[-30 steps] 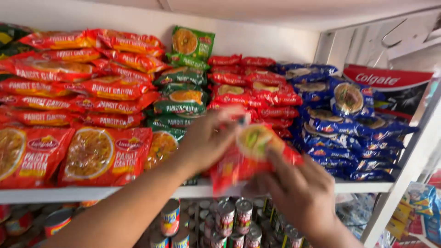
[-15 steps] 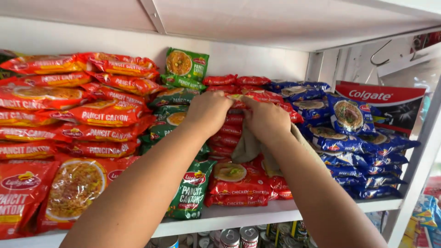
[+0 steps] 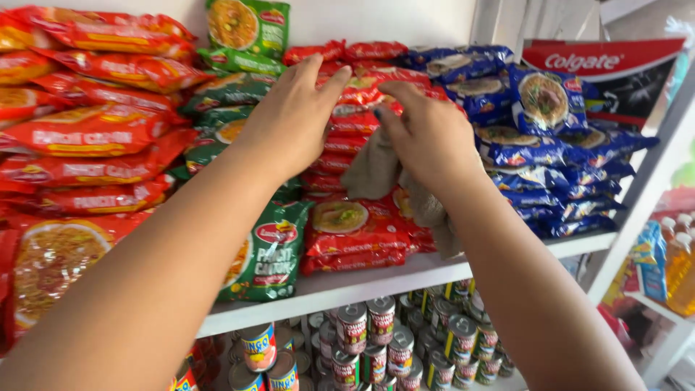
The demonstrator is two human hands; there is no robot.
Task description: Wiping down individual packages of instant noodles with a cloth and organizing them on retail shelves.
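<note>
My left hand (image 3: 289, 119) lies flat, fingers apart, on top of the stack of red noodle packets (image 3: 362, 76) in the middle of the white shelf (image 3: 376, 279). My right hand (image 3: 427, 137) is beside it, fingertips on the same stack's top packets. A grey-brown cloth (image 3: 369, 170) hangs from under my right palm, in front of the stack. More red packets (image 3: 355, 232) lie at the bottom of the pile.
Orange-red packets (image 3: 94, 130) fill the shelf's left side, green packets (image 3: 264, 250) stand beside the red ones, and blue packets (image 3: 550, 108) are stacked on the right. Several tin cans (image 3: 376, 340) sit below. A red and dark carton (image 3: 615, 65) and yellow bottles (image 3: 680, 264) are at the right.
A second ago both hands held a red packet in front of the shelf. Now that packet is out of my hands, which have risen onto the top of the red stack.
</note>
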